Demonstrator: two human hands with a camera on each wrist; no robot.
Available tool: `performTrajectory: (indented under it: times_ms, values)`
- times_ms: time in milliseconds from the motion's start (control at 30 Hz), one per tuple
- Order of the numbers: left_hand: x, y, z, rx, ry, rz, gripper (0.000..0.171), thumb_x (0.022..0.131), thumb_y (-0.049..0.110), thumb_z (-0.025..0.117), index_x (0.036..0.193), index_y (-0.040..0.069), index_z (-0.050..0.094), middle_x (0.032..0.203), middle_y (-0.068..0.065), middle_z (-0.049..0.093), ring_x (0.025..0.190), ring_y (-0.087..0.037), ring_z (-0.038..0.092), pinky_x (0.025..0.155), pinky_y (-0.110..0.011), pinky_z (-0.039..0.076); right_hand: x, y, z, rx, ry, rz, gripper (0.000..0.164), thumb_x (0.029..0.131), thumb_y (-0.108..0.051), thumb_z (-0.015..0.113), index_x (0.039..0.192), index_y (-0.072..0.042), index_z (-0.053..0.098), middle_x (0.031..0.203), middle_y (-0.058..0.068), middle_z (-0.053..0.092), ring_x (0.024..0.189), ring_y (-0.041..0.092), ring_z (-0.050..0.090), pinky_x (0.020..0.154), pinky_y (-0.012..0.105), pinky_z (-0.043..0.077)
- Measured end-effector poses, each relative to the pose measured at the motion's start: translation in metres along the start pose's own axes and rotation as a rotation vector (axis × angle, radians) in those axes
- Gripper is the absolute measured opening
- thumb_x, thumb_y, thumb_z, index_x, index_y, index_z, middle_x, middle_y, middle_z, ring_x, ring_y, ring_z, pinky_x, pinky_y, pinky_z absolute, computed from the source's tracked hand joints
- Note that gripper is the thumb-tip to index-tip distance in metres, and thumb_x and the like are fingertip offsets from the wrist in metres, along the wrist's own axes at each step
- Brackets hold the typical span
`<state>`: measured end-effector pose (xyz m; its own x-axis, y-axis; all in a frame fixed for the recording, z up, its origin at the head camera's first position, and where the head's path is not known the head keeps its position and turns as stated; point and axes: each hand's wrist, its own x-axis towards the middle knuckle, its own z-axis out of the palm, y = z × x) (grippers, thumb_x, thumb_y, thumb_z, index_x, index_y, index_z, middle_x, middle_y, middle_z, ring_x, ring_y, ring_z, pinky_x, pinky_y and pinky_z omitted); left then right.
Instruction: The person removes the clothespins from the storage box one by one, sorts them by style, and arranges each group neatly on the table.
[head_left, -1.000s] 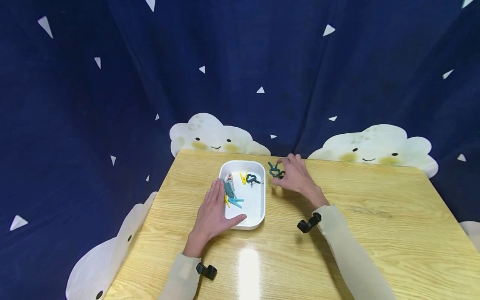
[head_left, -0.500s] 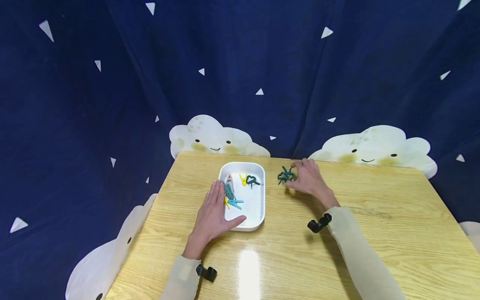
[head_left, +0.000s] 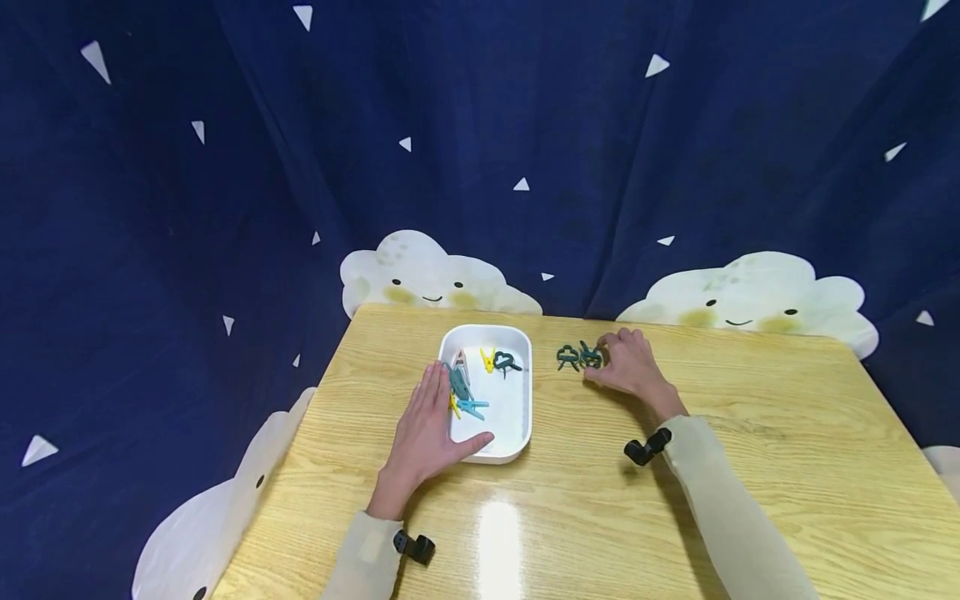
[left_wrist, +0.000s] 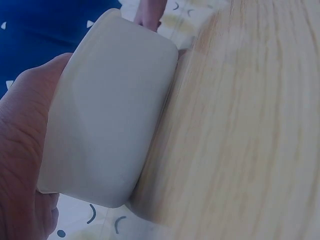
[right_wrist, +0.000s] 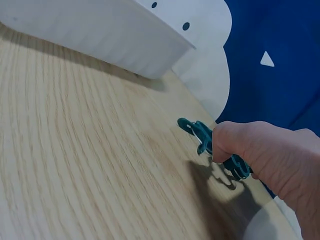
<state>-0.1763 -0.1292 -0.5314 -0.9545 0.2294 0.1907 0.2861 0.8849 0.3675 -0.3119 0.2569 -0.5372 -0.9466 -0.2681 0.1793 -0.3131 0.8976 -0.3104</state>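
Observation:
In the head view my left hand [head_left: 427, 425] rests along the left side of a white plastic box [head_left: 517, 417], fingers straight and thumb spread over its near rim. Inside lie a dark green clip [head_left: 504, 362], a yellow clothespin [head_left: 487, 359], a light blue clothespin [head_left: 472, 407] and more clips partly hidden by my fingers. To the right of the box, my right hand [head_left: 626, 364] pinches a dark green plant clip [head_left: 591, 356] between thumb and fingers, low over the table. Another dark green clip [head_left: 567, 357] lies just left of it.
The wooden table [head_left: 750, 433] extends to the right of my right hand. Its far edge meets a dark blue curtain [head_left: 480, 125] with white triangles and clouds. Each wrist bears a black camera mount, such as the right one [head_left: 647, 447].
My right hand has moved right and slightly nearer, away from the box. The dark green clips, bunched together before, now show as two side by side. My left hand stays still.

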Motion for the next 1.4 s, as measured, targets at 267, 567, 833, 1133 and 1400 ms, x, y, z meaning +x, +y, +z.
performTrajectory:
  times_ms: [267, 567, 833, 1133, 1400]
  values:
    - [0.002, 0.003, 0.001, -0.011, 0.019, 0.018, 0.133, 0.079, 0.09, 0.056, 0.165, -0.002, 0.013, 0.174, -0.018, 0.01, 0.162, -0.031, 0.008, 0.13, -0.046, 0.018, 0.0, 0.009, -0.002, -0.017, -0.042, 0.026, 0.066, 0.078, -0.045, 0.076, 0.122, 0.003, 0.068, 0.108, 0.022, 0.061, 0.101, 0.043, 0.048, 0.087, 0.055, 0.041]
    - [0.006, 0.004, 0.005, -0.007, -0.006, 0.013, 0.133, 0.079, 0.092, 0.053, 0.166, 0.001, 0.011, 0.175, -0.016, 0.008, 0.162, -0.028, 0.005, 0.13, -0.044, 0.016, -0.002, 0.015, -0.004, -0.022, -0.07, 0.032, 0.067, 0.08, -0.043, 0.075, 0.127, 0.004, 0.068, 0.111, 0.024, 0.061, 0.101, 0.044, 0.048, 0.088, 0.056, 0.041]
    - [0.001, 0.003, 0.006, -0.002, 0.024, 0.034, 0.133, 0.08, 0.091, 0.054, 0.165, -0.003, 0.014, 0.174, -0.019, 0.011, 0.162, -0.032, 0.011, 0.129, -0.046, 0.02, -0.004, 0.016, 0.0, -0.018, -0.078, 0.024, 0.067, 0.079, -0.046, 0.076, 0.126, 0.0, 0.069, 0.104, 0.021, 0.059, 0.096, 0.041, 0.046, 0.081, 0.051, 0.039]
    - [-0.003, 0.0, 0.005, 0.017, 0.005, 0.02, 0.134, 0.08, 0.092, 0.053, 0.166, -0.001, 0.01, 0.175, -0.018, 0.009, 0.162, -0.03, 0.007, 0.13, -0.044, 0.016, -0.004, 0.016, 0.004, -0.031, -0.073, 0.029, 0.067, 0.078, -0.048, 0.078, 0.125, 0.0, 0.069, 0.106, 0.022, 0.06, 0.096, 0.041, 0.047, 0.08, 0.05, 0.039]
    - [0.0, -0.002, 0.004, 0.012, 0.016, 0.024, 0.134, 0.08, 0.091, 0.054, 0.166, -0.001, 0.009, 0.175, -0.016, 0.006, 0.162, -0.032, 0.009, 0.13, -0.045, 0.016, -0.001, 0.016, 0.002, -0.034, -0.05, 0.026, 0.068, 0.079, -0.053, 0.078, 0.118, 0.002, 0.069, 0.106, 0.021, 0.06, 0.099, 0.042, 0.048, 0.082, 0.052, 0.04]
